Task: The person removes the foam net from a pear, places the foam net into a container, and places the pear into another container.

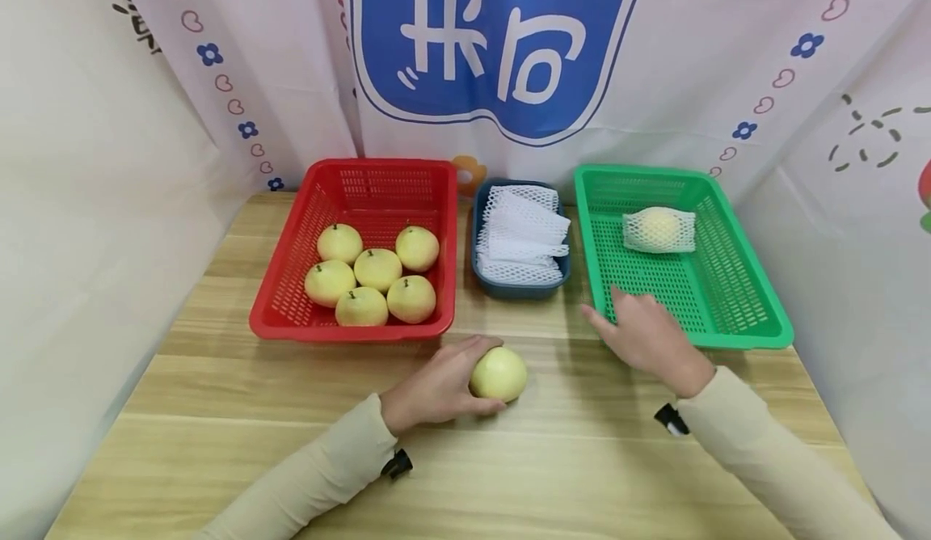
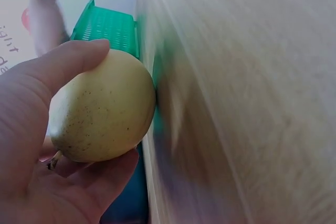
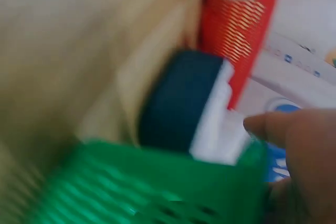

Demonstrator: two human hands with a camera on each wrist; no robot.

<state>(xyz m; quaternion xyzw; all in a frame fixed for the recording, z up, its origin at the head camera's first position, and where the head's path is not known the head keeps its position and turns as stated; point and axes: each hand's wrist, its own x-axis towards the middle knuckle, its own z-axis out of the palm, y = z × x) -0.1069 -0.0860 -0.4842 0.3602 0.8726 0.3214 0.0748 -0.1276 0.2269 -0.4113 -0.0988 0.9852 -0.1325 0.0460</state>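
My left hand (image 1: 445, 386) grips a round yellow pear (image 1: 500, 374) at the table's middle, thumb on one side and fingers on the other. In the left wrist view, the stem of that pear (image 2: 105, 108) points toward the palm. Over the near left corner of the green basket (image 1: 749, 339) hovers my right hand (image 1: 650, 338), thumb and index finger extended, holding nothing. Inside that basket lies one pear in a white foam net (image 1: 659, 229). White foam nets (image 1: 524, 229) fill a small dark blue basket (image 1: 520, 290) between the larger ones.
A red basket (image 1: 352, 333) at the left holds several bare pears (image 1: 377, 269). Printed white cloth (image 1: 291, 55) hangs behind the wooden table (image 1: 240, 443) and along both sides. The right wrist view is blurred.
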